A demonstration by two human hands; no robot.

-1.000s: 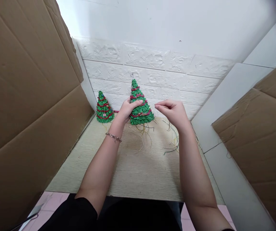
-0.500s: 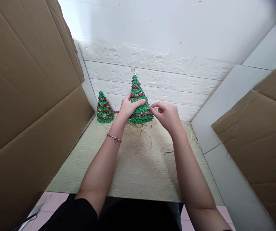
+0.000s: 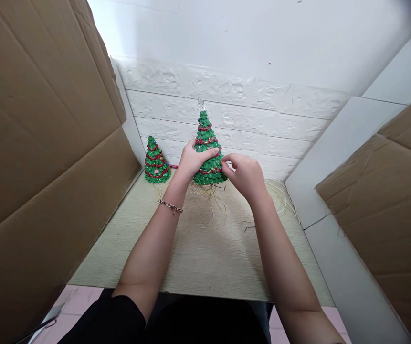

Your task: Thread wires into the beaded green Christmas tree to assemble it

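Observation:
A green glittery Christmas tree ornament (image 3: 210,165) with red garland and a clear star at its tip stands slightly tilted, raised near the back wall. My left hand (image 3: 194,157) is wrapped round its left side, thumb across the front. Against the tree's lower right side, my right hand (image 3: 243,172) pinches thumb and forefinger together; what lies between the fingertips is too small to make out. Pale yellow strands (image 3: 211,193) and a thin dark hooked piece hang below the tree.
A smaller similar tree (image 3: 157,162) stands at the left. White cord (image 3: 280,193) lies by the right wall, and a thin dark hooked tool (image 3: 250,228) rests on the table (image 3: 205,267). Cardboard panels (image 3: 47,143) flank both sides; a white brick-patterned wall (image 3: 226,86) closes the back.
My right hand has shifted slightly left, its fingertips now against the tree's side. The thin yellowish piece seen at the fingertips earlier no longer shows. The tree's top has leaned a little to the right.

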